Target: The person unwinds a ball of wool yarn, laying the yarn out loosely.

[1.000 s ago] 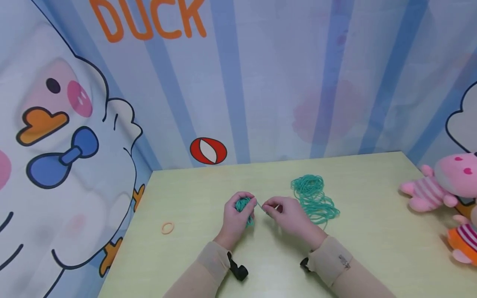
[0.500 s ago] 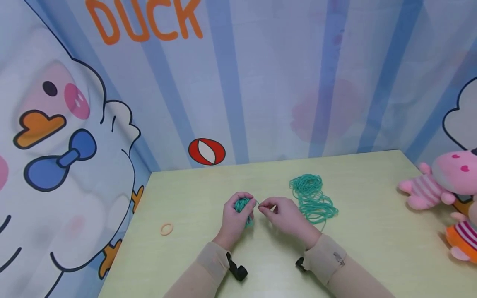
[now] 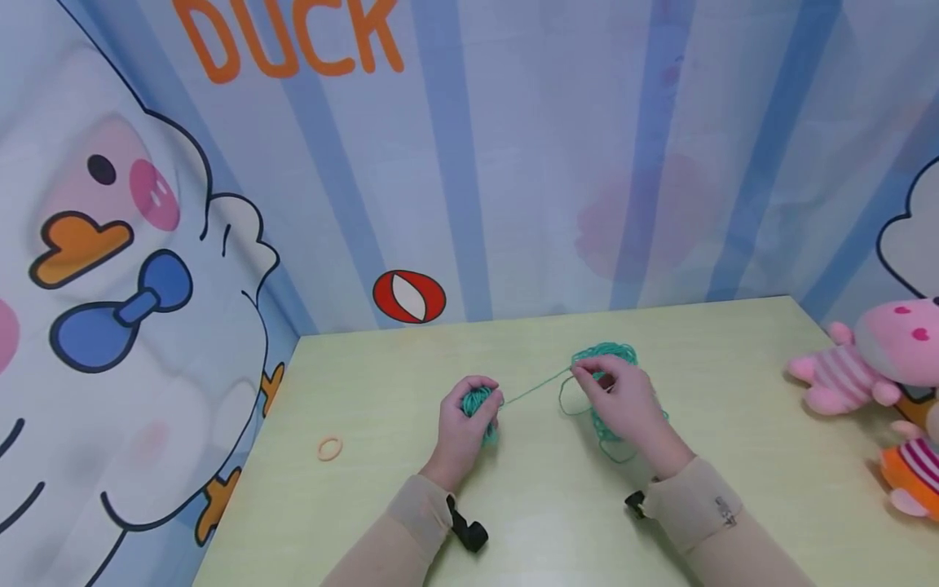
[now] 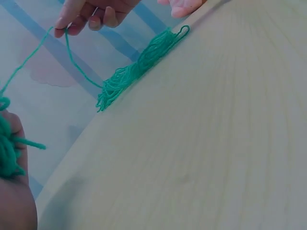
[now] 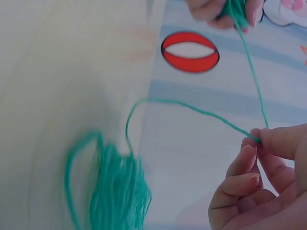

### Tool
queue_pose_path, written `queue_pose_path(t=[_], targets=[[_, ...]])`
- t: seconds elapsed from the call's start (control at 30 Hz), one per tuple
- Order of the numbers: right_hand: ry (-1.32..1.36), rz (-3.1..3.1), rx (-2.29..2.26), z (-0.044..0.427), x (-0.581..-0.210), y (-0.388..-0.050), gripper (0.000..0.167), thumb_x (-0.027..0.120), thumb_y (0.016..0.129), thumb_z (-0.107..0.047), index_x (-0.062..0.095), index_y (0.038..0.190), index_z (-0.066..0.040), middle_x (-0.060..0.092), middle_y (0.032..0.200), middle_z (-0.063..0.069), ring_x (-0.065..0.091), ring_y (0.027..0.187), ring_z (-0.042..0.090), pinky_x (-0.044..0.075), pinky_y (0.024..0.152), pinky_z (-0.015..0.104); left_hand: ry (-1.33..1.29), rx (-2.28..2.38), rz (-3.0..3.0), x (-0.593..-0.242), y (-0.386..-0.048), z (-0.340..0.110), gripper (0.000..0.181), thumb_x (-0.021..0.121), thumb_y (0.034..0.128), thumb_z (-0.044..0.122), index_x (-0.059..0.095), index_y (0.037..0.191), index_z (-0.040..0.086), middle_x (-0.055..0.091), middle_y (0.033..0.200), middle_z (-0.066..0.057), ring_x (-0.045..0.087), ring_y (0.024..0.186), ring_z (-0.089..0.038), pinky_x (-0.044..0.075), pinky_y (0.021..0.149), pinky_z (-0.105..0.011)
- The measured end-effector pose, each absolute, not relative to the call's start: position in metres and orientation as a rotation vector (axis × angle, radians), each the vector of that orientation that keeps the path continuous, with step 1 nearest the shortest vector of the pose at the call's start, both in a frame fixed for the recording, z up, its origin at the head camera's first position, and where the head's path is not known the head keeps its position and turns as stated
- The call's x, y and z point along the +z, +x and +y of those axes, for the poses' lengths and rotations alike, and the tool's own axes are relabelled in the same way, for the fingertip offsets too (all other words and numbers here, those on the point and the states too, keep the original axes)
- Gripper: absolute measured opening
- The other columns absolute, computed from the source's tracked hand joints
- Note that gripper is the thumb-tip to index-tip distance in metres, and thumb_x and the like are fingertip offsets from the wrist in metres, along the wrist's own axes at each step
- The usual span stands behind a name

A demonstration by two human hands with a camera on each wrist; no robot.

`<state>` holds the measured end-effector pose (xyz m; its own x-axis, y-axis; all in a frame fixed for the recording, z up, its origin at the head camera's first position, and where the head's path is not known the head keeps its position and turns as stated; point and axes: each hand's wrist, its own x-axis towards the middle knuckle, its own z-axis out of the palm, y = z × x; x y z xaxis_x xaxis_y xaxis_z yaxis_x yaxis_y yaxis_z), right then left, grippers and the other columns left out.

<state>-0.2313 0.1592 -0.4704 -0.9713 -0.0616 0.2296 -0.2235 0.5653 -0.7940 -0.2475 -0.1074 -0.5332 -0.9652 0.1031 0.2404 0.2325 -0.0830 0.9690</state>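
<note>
My left hand (image 3: 460, 424) grips a small wound bundle of green yarn (image 3: 477, 402), its fingers curled around it. A single yarn strand (image 3: 539, 385) stretches from that bundle up to my right hand (image 3: 619, 399). Thumb and forefinger of the right hand pinch this strand, as the right wrist view shows. From the pinch the strand loops on to a loose green skein (image 5: 120, 191) lying on the table. In the head view the right hand covers part of this skein. A short yarn end (image 4: 31, 143) pokes out of the held bundle in the left wrist view.
An orange ring (image 3: 330, 448) lies on the table (image 3: 381, 383) left of the hands. Plush toys, one pink (image 3: 858, 367) and one orange-striped (image 3: 910, 477), sit at the right edge. A printed cloth backdrop (image 3: 528, 163) rises behind the table.
My right hand has moved from close beside the left hand out to the right and up over the skein, drawing out a longer strand. The left hand stays nearly still.
</note>
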Motion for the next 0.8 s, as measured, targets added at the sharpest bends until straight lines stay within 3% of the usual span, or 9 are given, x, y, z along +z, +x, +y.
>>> queue_pose_path(t=[0.1, 0.27, 0.5, 0.6, 0.7, 0.8], targets=[[0.168, -2.646, 1.330, 0.180, -0.471, -0.231, 0.034, 0.066, 0.112, -0.033, 0.076, 0.132, -0.006, 0.077, 0.120, 0.016, 0.064, 0.089, 0.019, 0.054, 0.065, 0.026, -0.372, -2.196, -2.058, -0.532, -0.246, -0.108, 0.026, 0.071, 0.1079, 0.013, 0.066, 0.124, -0.006, 0.069, 0.093, -0.001, 0.061, 0.066, -0.010, 0.056, 0.062, -0.021], [0.044, -2.713, 1.292, 0.210, -0.475, -0.232, 0.042, 0.063, 0.113, -0.036, 0.073, 0.136, -0.003, 0.075, 0.130, 0.022, 0.065, 0.093, 0.024, 0.054, 0.068, 0.029, -0.364, -2.194, -2.035, -0.531, -0.245, -0.108, 0.026, 0.071, 0.1077, 0.013, 0.065, 0.123, -0.007, 0.065, 0.089, -0.021, 0.061, 0.064, -0.011, 0.056, 0.060, -0.022], [-0.102, -2.803, 1.228, 0.240, -0.490, -0.237, 0.047, 0.058, 0.114, -0.041, 0.073, 0.138, -0.003, 0.072, 0.138, 0.025, 0.070, 0.110, 0.038, 0.058, 0.077, 0.038, -0.343, -2.189, -2.031, -0.532, -0.245, -0.108, 0.028, 0.072, 0.1073, 0.015, 0.065, 0.122, -0.008, 0.062, 0.089, -0.027, 0.060, 0.063, -0.010, 0.055, 0.060, -0.021], [-0.170, -2.853, 1.173, 0.250, -0.497, -0.240, 0.047, 0.058, 0.113, -0.039, 0.074, 0.136, 0.000, 0.073, 0.138, 0.028, 0.070, 0.117, 0.043, 0.060, 0.085, 0.049, -0.333, -2.188, -2.031, -0.532, -0.245, -0.107, 0.025, 0.072, 0.1071, 0.015, 0.066, 0.122, -0.005, 0.064, 0.091, -0.022, 0.060, 0.062, -0.010, 0.055, 0.059, -0.021], [-0.222, -2.906, 1.151, 0.257, -0.500, -0.242, 0.046, 0.059, 0.111, -0.035, 0.074, 0.134, 0.002, 0.073, 0.136, 0.029, 0.069, 0.121, 0.046, 0.058, 0.094, 0.058, -0.316, -2.189, -2.038, -0.532, -0.246, -0.107, 0.025, 0.073, 0.1067, 0.015, 0.066, 0.122, -0.004, 0.066, 0.088, -0.008, 0.059, 0.061, -0.011, 0.054, 0.058, -0.021], [-0.226, -2.965, 1.156, 0.260, -0.502, -0.242, 0.046, 0.060, 0.111, -0.034, 0.073, 0.133, 0.004, 0.072, 0.137, 0.030, 0.068, 0.124, 0.049, 0.057, 0.100, 0.061, -0.319, -2.195, -2.056, -0.533, -0.247, -0.107, 0.030, 0.073, 0.1065, 0.015, 0.064, 0.125, -0.008, 0.065, 0.086, 0.000, 0.060, 0.061, -0.011, 0.054, 0.058, -0.021]])
